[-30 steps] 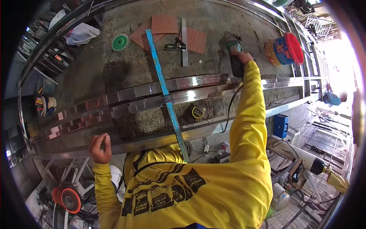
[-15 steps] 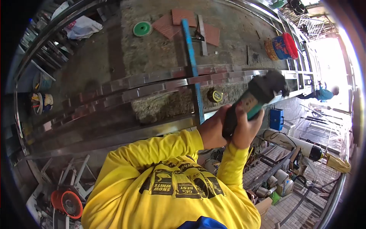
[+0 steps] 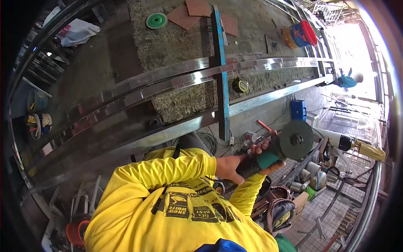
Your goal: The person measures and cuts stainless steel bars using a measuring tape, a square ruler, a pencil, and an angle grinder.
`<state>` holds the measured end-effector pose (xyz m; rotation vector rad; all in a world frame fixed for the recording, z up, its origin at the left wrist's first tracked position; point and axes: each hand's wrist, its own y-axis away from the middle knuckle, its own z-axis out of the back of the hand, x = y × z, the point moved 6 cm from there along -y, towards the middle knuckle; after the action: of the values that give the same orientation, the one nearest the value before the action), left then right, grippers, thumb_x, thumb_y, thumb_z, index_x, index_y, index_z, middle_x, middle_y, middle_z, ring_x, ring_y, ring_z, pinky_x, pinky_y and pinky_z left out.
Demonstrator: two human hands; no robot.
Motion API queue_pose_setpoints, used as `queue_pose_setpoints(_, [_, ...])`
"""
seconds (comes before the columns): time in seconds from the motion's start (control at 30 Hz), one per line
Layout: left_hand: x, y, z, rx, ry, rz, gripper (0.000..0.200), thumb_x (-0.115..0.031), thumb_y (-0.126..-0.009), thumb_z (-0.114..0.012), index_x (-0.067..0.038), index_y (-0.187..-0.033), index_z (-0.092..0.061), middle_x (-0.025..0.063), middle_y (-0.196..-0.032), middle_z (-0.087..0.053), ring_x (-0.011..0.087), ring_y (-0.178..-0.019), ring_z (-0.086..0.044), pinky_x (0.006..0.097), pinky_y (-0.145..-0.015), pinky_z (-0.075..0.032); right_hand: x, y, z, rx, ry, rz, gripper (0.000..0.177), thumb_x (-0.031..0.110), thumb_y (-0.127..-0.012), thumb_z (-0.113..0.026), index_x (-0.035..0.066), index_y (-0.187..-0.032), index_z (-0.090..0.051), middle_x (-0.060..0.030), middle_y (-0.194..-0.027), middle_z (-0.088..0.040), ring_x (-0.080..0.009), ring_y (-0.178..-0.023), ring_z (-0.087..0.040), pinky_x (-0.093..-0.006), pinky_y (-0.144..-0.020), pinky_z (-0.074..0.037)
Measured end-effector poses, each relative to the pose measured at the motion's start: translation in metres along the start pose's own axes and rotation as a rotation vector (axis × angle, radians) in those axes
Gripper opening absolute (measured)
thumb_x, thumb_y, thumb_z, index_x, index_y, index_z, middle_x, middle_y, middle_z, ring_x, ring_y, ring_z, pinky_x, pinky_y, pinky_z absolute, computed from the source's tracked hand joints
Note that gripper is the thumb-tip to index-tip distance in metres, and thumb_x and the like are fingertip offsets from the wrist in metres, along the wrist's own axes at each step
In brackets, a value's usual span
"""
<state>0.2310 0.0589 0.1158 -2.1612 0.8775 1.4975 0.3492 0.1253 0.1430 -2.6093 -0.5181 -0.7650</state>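
Note:
An angle grinder [image 3: 265, 159] with a green and black body and a round grey disc is held over the area right of my chest. My left hand [image 3: 228, 168] is closed round the rear of its body. Closer to the disc, my right hand [image 3: 273, 168] grips the body from below, with fingertips showing above it. The disc faces up and touches no metal bar. Beyond my hands, long shiny metal bars [image 3: 189, 82] lie under a blue level-like bar [image 3: 222, 96]. A tape measure [image 3: 240, 85] sits beside that bar.
A green disc [image 3: 156, 21] and reddish tiles [image 3: 183, 17] lie at the far side. A red-rimmed bucket [image 3: 300, 34] stands at upper right. A blue box [image 3: 298, 110], a cylinder [image 3: 331, 138] and a bag [image 3: 280, 214] are on the right. Another person [image 3: 346, 81] is farther off.
Both hands have brought the grinder down and to the right, away from the bars, and turned it so the disc's face shows. The camera view has shifted slightly.

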Motion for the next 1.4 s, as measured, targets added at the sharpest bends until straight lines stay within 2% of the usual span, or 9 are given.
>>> queue_pose_setpoints(0.1, [0.006, -0.006, -0.003, -0.051, -0.051, 0.109, 0.086, -0.033, -0.072, -0.087, 0.001, -0.139, -0.046, 0.0207, -0.117, -0.067, 0.0310, -0.108, -0.066, 0.0401, -0.097, -0.050, 0.019, 0.028, 0.014, -0.479, 0.409, -0.058, 0.097, 0.068, -0.091, -0.067, 0.001, -0.153, -0.037, -0.0203, -0.132, -0.057, -0.0320, -0.107, -0.063, -0.0475, -0.098, -0.051])
queue_pose_setpoints(0.37, [0.034, -0.048, 0.017, -0.282, 0.020, 0.034, 0.089, -0.027, -0.070, -0.088, 0.001, -0.143, -0.045, 0.0199, -0.113, -0.068, 0.0315, -0.106, -0.067, 0.0409, -0.096, -0.051, 0.016, -0.025, 0.054, -0.480, 0.437, -0.181, 0.086, 0.075, -0.097, -0.048, 0.003, -0.144, -0.048, -0.0206, -0.120, -0.065, -0.0357, -0.091, -0.070, -0.0479, -0.079, -0.061])
queue_pose_setpoints(0.47, [0.032, -0.059, 0.026, -0.404, -0.069, 0.048, 0.091, -0.036, -0.073, -0.088, 0.000, -0.144, -0.043, 0.0211, -0.112, -0.069, 0.0360, -0.106, -0.068, 0.0432, -0.096, -0.052, 0.011, -0.048, 0.086, -0.431, 0.342, -0.300, 0.086, 0.078, -0.097, -0.043, 0.004, -0.141, -0.051, -0.0200, -0.113, -0.068, -0.0350, -0.086, -0.071, -0.0467, -0.075, -0.061])
queue_pose_setpoints(0.67, [-0.011, -0.015, 0.094, -0.210, -0.443, 0.220, 0.076, -0.062, -0.078, -0.083, 0.001, -0.118, -0.066, 0.0213, -0.117, -0.069, 0.0361, -0.107, -0.069, 0.0473, -0.094, -0.054, -0.006, -0.088, 0.098, -0.325, 0.388, -0.648, 0.095, 0.083, -0.095, -0.039, 0.000, -0.138, -0.052, -0.0198, -0.110, -0.068, -0.0341, -0.087, -0.071, -0.0452, -0.076, -0.060])
queue_pose_setpoints(0.77, [-0.060, 0.085, 0.197, -0.973, -0.984, -0.018, 0.054, -0.053, -0.077, -0.085, -0.005, -0.098, -0.070, 0.0142, -0.100, -0.065, 0.0327, -0.096, -0.063, 0.0465, -0.086, -0.052, -0.016, -0.098, 0.098, -0.252, 0.402, -0.792, 0.099, 0.085, -0.093, -0.036, -0.002, -0.136, -0.053, -0.0193, -0.110, -0.067, -0.0336, -0.086, -0.069, -0.0441, -0.075, -0.059])
queue_pose_setpoints(0.83, [-0.071, 0.137, 0.247, -1.139, -1.256, 0.260, 0.061, -0.053, -0.073, -0.087, -0.007, -0.106, -0.066, 0.0106, -0.103, -0.062, 0.0337, -0.100, -0.061, 0.0465, -0.088, -0.050, -0.026, -0.106, 0.094, -0.268, 0.378, -0.859, 0.099, 0.085, -0.094, -0.035, -0.002, -0.136, -0.054, -0.0195, -0.109, -0.067, -0.0339, -0.086, -0.069, -0.0441, -0.075, -0.059])
queue_pose_setpoints(0.97, [-0.022, 0.155, 0.300, -0.768, -0.891, 0.843, 0.068, -0.057, -0.075, -0.083, -0.006, -0.118, -0.068, 0.0167, -0.122, -0.068, 0.0351, -0.122, -0.062, 0.0465, -0.102, -0.049, -0.054, -0.125, 0.086, -0.160, 0.554, -0.983, 0.096, 0.083, -0.095, -0.038, -0.001, -0.138, -0.053, -0.0198, -0.106, -0.069, -0.0350, -0.082, -0.072, -0.0434, -0.072, -0.060])
queue_pose_setpoints(1.17, [-0.019, 0.153, 0.298, -0.807, -0.938, 0.889, 0.051, -0.047, -0.086, -0.077, -0.011, -0.122, -0.071, 0.0176, -0.123, -0.070, 0.0365, -0.116, -0.067, 0.0481, -0.102, -0.053, -0.098, -0.146, 0.057, -0.036, 0.736, -0.968, 0.074, 0.065, -0.101, -0.051, 0.000, -0.137, -0.049, -0.0213, -0.104, -0.070, -0.0313, -0.077, -0.073, -0.0406, -0.068, -0.062])
queue_pose_setpoints(1.4, [-0.022, 0.153, 0.294, -0.878, -0.971, 0.825, 0.023, -0.023, -0.084, -0.074, -0.011, -0.103, -0.077, 0.0172, -0.096, -0.076, 0.0381, -0.095, -0.074, 0.0497, -0.088, -0.059, -0.113, -0.142, 0.068, -0.035, 0.821, -0.974, 0.070, 0.059, -0.101, -0.056, 0.001, -0.139, -0.046, -0.0215, -0.105, -0.070, -0.0310, -0.079, -0.074, -0.0409, -0.070, -0.063])
